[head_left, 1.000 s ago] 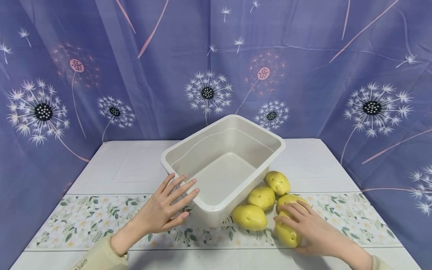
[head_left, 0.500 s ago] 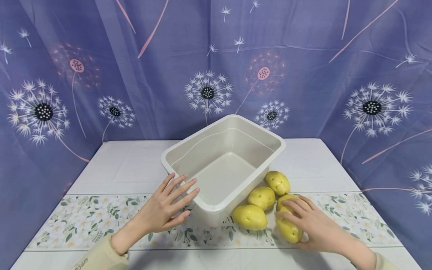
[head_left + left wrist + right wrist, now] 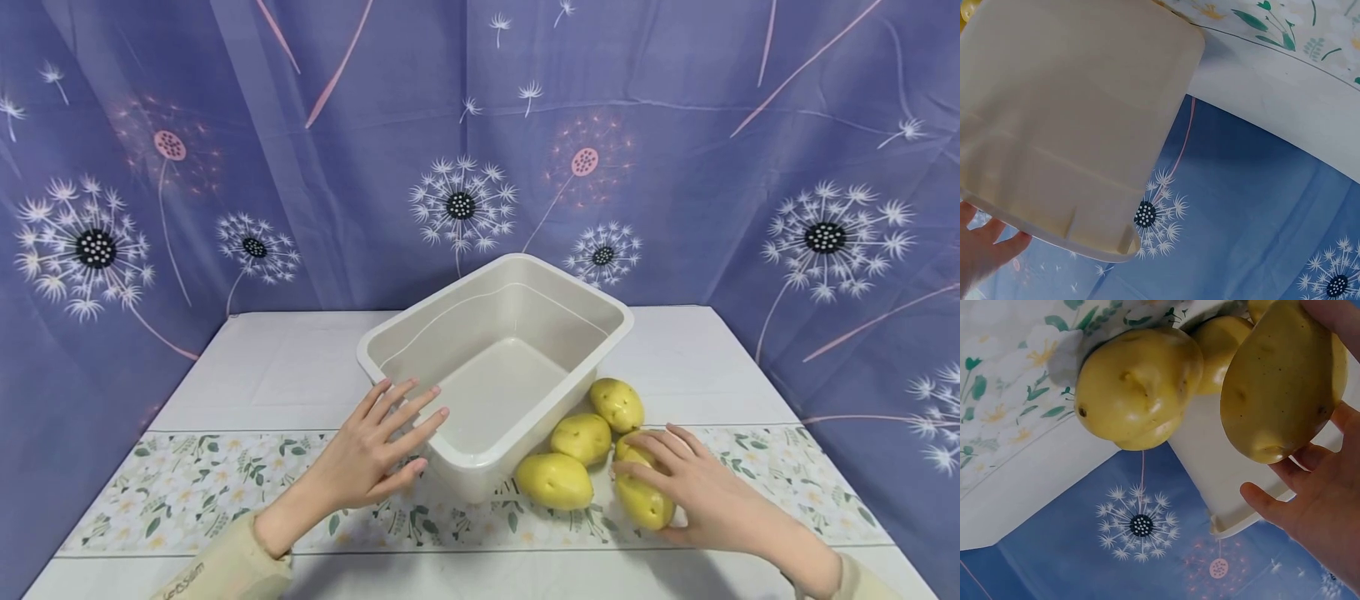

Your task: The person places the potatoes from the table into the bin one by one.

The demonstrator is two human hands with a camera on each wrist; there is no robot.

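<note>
My right hand (image 3: 708,496) grips a yellow potato (image 3: 647,502), thumb on its near side and fingers across its far side. In the right wrist view this potato (image 3: 1282,387) sits between thumb and fingers. Another potato (image 3: 628,447) lies just beyond, partly hidden by the fingers. Three more potatoes cluster to the left: one nearest me (image 3: 555,482), one in the middle (image 3: 582,439) and one farthest (image 3: 617,405). My left hand (image 3: 367,454) has its fingers spread over the near left rim of a beige plastic basin (image 3: 555,423); its fingertips (image 3: 1021,239) are right at the rim.
The basin stands at an angle in mid-table, with no potatoes inside it. A white tablecloth (image 3: 285,367) with a floral band (image 3: 225,483) covers the table. Purple dandelion-print curtains (image 3: 360,208) enclose the back and both sides.
The gripped potato has shifted a little away from me, with my right hand moving along with it. My left hand stays at the basin rim, almost still.
</note>
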